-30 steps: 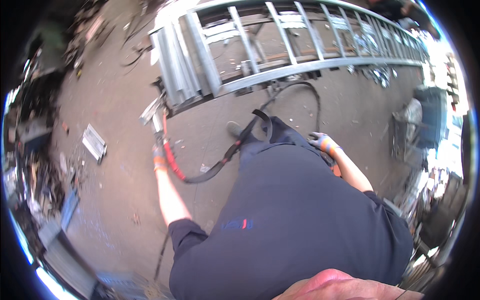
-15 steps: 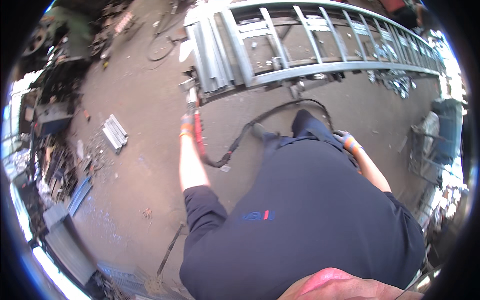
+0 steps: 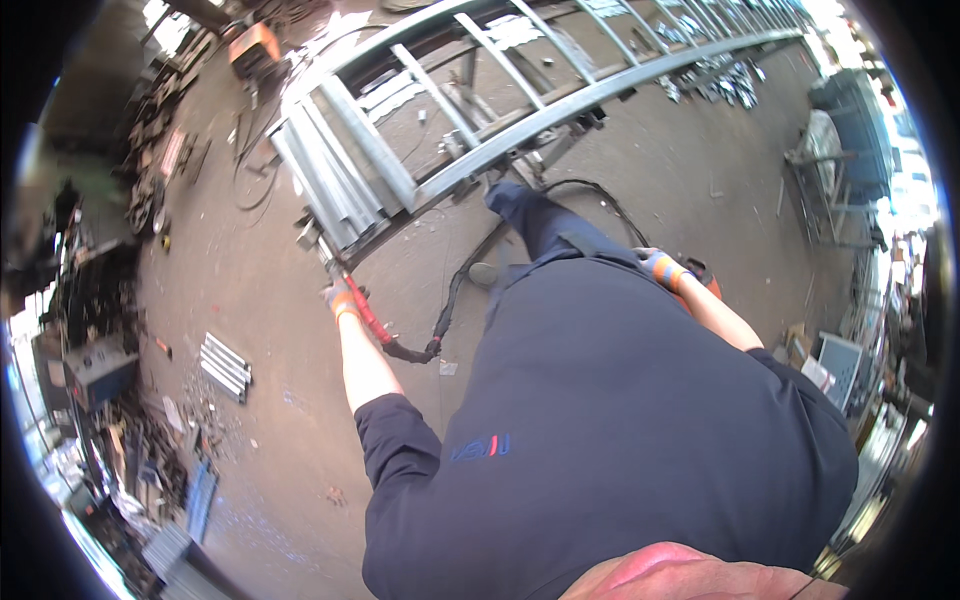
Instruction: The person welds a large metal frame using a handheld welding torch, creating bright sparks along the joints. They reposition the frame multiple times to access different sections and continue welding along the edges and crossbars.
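Observation:
My left hand (image 3: 340,300), in a grey and orange glove, is closed around a tool that looks like a welding gun (image 3: 328,262). Its metal head lies beside the near-left corner of a ladder-like steel frame (image 3: 520,133). From the tool a red-sleeved cable (image 3: 368,318) runs back into a thick black cable (image 3: 445,310), which loops past my legs. Gloved alike, my right hand (image 3: 662,268) rests by my right thigh with its fingers stretched out. The black cable's far end passes close to it; whether they touch is unclear.
Long metal channels (image 3: 335,170) lie side by side on the frame's left end. Short metal bars (image 3: 225,367) rest on the floor at left, near scrap and a grey box (image 3: 100,370). A blue container (image 3: 850,130) stands at right. An orange machine (image 3: 254,48) is far left.
My view has turned, so the frame sits lower and further left in it. One foot is now closer to the frame's support. The left hand keeps its grip beside the frame's corner.

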The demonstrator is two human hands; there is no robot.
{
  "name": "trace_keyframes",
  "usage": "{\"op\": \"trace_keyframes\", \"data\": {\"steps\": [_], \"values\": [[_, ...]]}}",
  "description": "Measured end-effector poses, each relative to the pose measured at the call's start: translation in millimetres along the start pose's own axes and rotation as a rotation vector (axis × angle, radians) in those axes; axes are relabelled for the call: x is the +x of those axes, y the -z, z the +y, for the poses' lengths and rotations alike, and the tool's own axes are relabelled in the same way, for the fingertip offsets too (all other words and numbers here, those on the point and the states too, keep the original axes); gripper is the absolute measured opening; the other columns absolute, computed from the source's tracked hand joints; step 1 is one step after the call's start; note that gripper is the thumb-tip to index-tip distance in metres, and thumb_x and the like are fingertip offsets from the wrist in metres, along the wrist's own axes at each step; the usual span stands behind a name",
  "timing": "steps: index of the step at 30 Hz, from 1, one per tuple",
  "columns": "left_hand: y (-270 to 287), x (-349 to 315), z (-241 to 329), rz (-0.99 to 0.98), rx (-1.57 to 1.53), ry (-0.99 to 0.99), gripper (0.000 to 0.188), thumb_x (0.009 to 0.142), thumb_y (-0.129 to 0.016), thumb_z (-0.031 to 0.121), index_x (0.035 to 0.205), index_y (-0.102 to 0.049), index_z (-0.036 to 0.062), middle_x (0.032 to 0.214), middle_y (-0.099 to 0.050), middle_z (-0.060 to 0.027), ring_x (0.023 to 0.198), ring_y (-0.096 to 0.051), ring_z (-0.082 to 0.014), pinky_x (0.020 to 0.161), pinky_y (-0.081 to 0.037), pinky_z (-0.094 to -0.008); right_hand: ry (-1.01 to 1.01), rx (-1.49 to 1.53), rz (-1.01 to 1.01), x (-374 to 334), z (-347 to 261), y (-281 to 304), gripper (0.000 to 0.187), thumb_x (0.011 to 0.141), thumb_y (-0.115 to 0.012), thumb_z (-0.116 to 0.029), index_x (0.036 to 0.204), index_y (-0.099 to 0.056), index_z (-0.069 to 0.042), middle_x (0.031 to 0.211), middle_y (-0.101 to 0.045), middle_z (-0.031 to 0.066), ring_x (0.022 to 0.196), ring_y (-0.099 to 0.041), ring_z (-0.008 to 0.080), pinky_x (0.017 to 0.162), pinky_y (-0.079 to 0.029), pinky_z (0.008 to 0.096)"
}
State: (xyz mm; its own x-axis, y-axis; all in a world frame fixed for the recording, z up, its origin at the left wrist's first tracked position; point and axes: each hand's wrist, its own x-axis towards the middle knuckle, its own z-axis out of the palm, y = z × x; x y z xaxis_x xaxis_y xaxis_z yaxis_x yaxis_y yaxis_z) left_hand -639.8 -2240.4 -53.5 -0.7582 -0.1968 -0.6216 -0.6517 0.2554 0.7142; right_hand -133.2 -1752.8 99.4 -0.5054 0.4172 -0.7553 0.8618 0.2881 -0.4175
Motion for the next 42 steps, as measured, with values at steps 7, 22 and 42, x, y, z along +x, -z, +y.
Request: {"op": "trace_keyframes", "data": {"steps": [7, 22, 42], "values": [[3, 19, 2, -0.105, 0.083, 0.034, 0.070, 0.093, -0.061, 0.071, 0.111, -0.061, 0.0035, 0.091, -0.066, -0.0132, 0.070, -0.067, -0.0332, 0.057, -0.056, -0.0508, 0.282, -0.412, -0.157, 49, 13, -24, 0.050, 0.093, -0.067, -0.043, 0.129, -0.071, -0.009, 0.130, -0.072, 0.0191, 0.123, -0.067, 0.0337, 0.103, -0.051, 0.0390], [-204, -125, 98, -0.189, -0.114, -0.862, 0.050, 0.100, -0.067, 0.016, 0.145, -0.054, -0.0022, 0.141, -0.062, -0.0178, 0.134, -0.056, -0.0289, 0.115, -0.043, -0.0400, -0.020, 0.009, 0.056, 110, 5, 13, 0.066, 0.087, -0.069, -0.034, 0.144, -0.061, -0.001, 0.131, -0.071, 0.0235, 0.123, -0.069, 0.0323, 0.105, -0.052, 0.0384], [-425, -73, 208, -0.284, -0.040, 0.282, 0.042, 0.093, -0.077, 0.047, 0.079, -0.057, 0.0131, 0.058, -0.039, 0.0037, 0.046, -0.036, -0.0145, 0.046, -0.029, -0.0345, -0.189, 0.029, -0.415, 302, -19, 162, 0.048, 0.090, -0.061, -0.042, 0.127, -0.069, -0.013, 0.097, -0.075, 0.0124, 0.075, -0.070, 0.0267, 0.062, -0.057, 0.0422]]}}
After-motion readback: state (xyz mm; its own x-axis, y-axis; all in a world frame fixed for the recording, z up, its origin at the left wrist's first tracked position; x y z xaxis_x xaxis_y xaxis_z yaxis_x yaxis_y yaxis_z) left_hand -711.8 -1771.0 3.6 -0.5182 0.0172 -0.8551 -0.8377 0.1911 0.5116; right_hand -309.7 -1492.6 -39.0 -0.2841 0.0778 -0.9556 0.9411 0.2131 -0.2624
